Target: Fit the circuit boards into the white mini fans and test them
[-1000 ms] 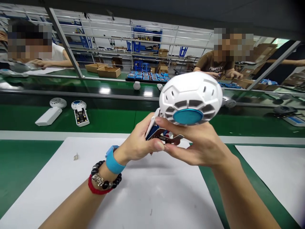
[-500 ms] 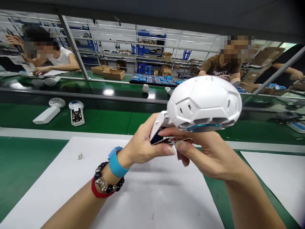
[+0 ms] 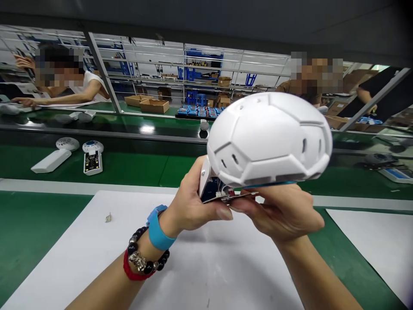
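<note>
Circuit board (image 3: 226,199) runs roughly 9-to-3 o'clock: our left hand (image 3: 190,202) grips the casing (image 3: 204,178), right hand (image 3: 284,211) pinches the board's 3-o'clock end.

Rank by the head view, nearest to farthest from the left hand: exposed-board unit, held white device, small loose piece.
1. Held white device: in the left hand
2. Small loose piece: left, on the paper
3. Exposed-board unit: left, farther back
</note>
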A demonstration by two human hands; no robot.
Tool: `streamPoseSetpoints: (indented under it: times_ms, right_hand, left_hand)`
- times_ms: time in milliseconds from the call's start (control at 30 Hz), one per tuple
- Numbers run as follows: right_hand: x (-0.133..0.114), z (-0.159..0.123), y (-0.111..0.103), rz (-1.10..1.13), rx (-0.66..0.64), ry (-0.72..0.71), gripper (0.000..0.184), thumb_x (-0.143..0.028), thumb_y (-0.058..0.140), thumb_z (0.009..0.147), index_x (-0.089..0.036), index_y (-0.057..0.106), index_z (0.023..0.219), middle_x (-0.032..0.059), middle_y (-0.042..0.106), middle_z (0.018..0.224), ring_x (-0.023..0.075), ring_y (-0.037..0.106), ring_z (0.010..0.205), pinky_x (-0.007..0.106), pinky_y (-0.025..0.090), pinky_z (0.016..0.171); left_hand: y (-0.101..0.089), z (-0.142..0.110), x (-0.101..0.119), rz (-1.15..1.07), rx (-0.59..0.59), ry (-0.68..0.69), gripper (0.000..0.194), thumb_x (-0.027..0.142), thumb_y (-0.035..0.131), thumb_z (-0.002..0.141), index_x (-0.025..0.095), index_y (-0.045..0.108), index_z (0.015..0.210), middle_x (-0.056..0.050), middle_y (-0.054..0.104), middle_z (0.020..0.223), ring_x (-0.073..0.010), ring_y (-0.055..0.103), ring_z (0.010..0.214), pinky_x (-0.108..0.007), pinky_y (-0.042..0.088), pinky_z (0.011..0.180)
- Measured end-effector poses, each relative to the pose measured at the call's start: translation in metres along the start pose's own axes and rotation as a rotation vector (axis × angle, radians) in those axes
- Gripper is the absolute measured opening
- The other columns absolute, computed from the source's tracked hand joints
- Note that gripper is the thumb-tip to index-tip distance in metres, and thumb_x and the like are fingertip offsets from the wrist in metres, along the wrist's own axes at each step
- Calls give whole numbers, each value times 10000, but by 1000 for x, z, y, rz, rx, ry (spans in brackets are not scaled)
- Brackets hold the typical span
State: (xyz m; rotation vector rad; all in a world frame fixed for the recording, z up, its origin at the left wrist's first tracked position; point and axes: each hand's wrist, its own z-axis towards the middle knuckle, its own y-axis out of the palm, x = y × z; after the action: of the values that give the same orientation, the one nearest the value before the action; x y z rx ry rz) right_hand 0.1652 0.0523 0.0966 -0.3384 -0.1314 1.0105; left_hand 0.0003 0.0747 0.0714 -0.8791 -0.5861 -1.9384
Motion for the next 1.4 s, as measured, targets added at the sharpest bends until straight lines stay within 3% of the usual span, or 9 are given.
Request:
streamPoseSetpoints:
  times_ms: [267, 467, 567, 767, 1000, 1100, 1200, 1300, 1400]
  right_hand:
    - [0, -1, 11, 156, 62, 1, 139, -298, 580, 982, -232, 688, 1036, -31, 654, 594, 111, 572, 485, 242, 449, 485]
    - [-6, 5, 9, 245, -74, 114, 146, -285, 554, 981, -223, 680, 1022, -23, 675, 619, 112, 605, 499, 224, 464, 477]
    - [-7, 4, 5, 304, -168, 203, 153, -236, 557, 960, -214, 691, 1030, -23, 670, 626, 95, 572, 446, 210, 456, 448]
    - [-5, 2, 1, 418, -249, 333, 184, -175, 570, 946, -236, 686, 1074, -29, 694, 739, 63, 559, 458, 176, 455, 442]
    - [-10, 10, -6, 399, -351, 437, 157, -140, 541, 952, -232, 664, 984, -48, 674, 728, 54, 526, 476, 177, 448, 477]
    - [-12, 11, 0, 381, -215, 530, 116, -168, 626, 911, -243, 622, 999, -46, 671, 789, 73, 575, 569, 186, 474, 531]
    - [-10, 11, 8, 412, -4, 665, 279, -205, 742, 824, -261, 587, 1049, -28, 665, 888, 120, 628, 755, 225, 526, 661]
    - [-7, 10, 12, 555, -85, 758, 175, -239, 689, 863, -249, 633, 1029, 8, 689, 955, 159, 649, 837, 273, 555, 704]
    - [-3, 10, 13, 636, -87, 837, 72, -260, 671, 869, -237, 671, 937, 5, 684, 824, 156, 635, 714, 260, 537, 580]
  left_hand:
    - [0, 3, -5, -23, -13, 85, 652, 646, 711, 786, 191, 536, 1219, -80, 667, 1001, -236, 660, 863, -318, 569, 728]
    - [-2, 3, -5, -46, -23, 13, 660, 624, 730, 781, 182, 524, 1225, -119, 643, 1151, -298, 637, 1052, -387, 564, 877]
    - [-2, 2, -3, -75, -47, -47, 673, 621, 735, 777, 184, 505, 1234, -142, 623, 1202, -331, 628, 1093, -404, 574, 860]
    - [2, 3, 1, -134, -64, -86, 537, 576, 692, 838, 204, 496, 1172, -92, 673, 1007, -217, 685, 715, -334, 586, 637]
    - [5, -1, -5, -41, 16, -92, 513, 611, 661, 840, 218, 562, 1156, -45, 640, 846, -172, 642, 677, -224, 511, 511]
    - [6, -1, -8, -34, 96, -86, 510, 642, 631, 844, 215, 581, 1121, -22, 592, 776, -129, 568, 561, -216, 483, 458]
    - [8, 1, -9, -27, 147, -85, 473, 631, 613, 863, 208, 580, 1071, -15, 573, 753, -127, 556, 543, -214, 480, 441]
    - [11, 2, -9, -30, 152, -110, 417, 581, 614, 889, 223, 577, 1098, -5, 566, 770, -124, 575, 560, -207, 502, 452]
    - [14, 2, -9, -53, 142, -192, 399, 572, 585, 912, 221, 560, 1100, 0, 558, 761, -126, 585, 543, -197, 497, 413]
